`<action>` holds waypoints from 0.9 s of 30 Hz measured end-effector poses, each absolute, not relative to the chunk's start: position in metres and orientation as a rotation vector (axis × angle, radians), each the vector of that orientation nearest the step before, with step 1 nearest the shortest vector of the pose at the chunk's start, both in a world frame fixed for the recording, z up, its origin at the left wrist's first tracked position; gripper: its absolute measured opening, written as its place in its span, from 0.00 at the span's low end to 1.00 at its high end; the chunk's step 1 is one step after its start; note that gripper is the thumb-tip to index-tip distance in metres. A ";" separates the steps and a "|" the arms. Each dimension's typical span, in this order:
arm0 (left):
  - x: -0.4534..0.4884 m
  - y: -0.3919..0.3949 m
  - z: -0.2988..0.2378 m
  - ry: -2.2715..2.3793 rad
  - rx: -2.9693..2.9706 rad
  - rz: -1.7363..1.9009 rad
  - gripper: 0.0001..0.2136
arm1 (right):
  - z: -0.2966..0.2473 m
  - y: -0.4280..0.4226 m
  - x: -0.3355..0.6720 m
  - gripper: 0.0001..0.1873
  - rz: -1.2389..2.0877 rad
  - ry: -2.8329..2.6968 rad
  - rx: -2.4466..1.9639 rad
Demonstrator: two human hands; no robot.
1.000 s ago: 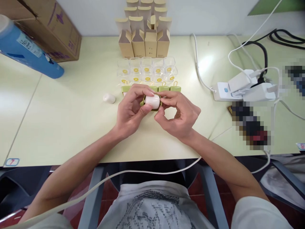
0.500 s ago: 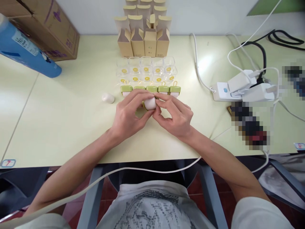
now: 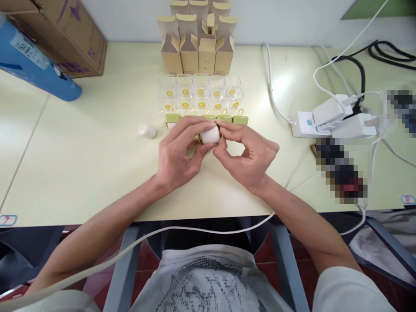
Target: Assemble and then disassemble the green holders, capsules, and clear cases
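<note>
Here both hands meet at the middle of the table, pinching one small white piece between them. The left hand closes on it with the forefinger over the top and the thumb beneath. The right hand nips its right end with thumb and forefinger, the other fingers curled in. A sliver of green shows at the piece's left edge; what it belongs to I cannot tell.

Just beyond the fingers, at 12 o'clock, runs a row of green-topped pieces, partly hidden by the knuckles. Past those, also at 12, stand two rows of clear cases with yellow marks, then a cluster of open tan cartons against the wall. At 9 o'clock a loose white cap lies alone. At 10 o'clock, well apart, a blue bottle lies tilted beside a brown box. At 3 o'clock sits a white power strip with plugs and cables.
</note>
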State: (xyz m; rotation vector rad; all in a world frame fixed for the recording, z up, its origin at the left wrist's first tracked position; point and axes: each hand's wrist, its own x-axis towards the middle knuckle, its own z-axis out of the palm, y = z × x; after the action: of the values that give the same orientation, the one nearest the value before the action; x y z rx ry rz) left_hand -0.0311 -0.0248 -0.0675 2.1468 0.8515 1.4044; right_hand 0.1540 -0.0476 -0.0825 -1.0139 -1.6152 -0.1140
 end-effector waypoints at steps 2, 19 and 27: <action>-0.030 -0.024 -0.069 0.851 2.126 1.416 0.11 | -0.082 -0.047 0.154 0.09 -0.115 -1.617 -1.050; -0.044 -0.009 -0.073 0.824 1.917 1.415 0.21 | -0.077 -0.035 0.175 0.25 0.163 -1.887 -0.923; -0.040 -0.019 -0.056 0.737 2.103 1.370 0.13 | -0.083 -0.023 0.190 0.28 0.201 -1.649 -1.041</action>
State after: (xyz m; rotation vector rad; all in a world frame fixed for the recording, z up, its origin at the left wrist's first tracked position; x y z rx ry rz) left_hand -0.0396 -0.0190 -0.0556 2.1026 0.7375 1.3701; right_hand 0.1896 -0.0234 -0.0832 -1.0410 -1.6486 0.2008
